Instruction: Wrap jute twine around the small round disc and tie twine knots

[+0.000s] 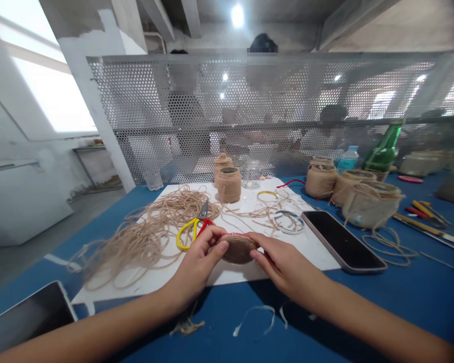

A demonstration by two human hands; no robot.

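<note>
Both hands hold a small round lid (239,248) wound with tan twine, with a red edge showing on top. My left hand (201,257) grips its left side, fingers curled round it. My right hand (283,262) pinches its right side. The lid hovers over the white board (321,252) at the table's near middle. A loose heap of tan twine (151,232) lies left of the hands, and yellow and red scissors (192,227) rest just beyond my left hand.
Two twine-wrapped jars (227,181) and a bare glass jar (251,174) stand at the back of the board. More wrapped jars (366,201), a green bottle (384,148), a phone (342,242), rings (287,222), tools (423,209) right. A tablet (26,317) lies near left. People sit behind mesh (212,91).
</note>
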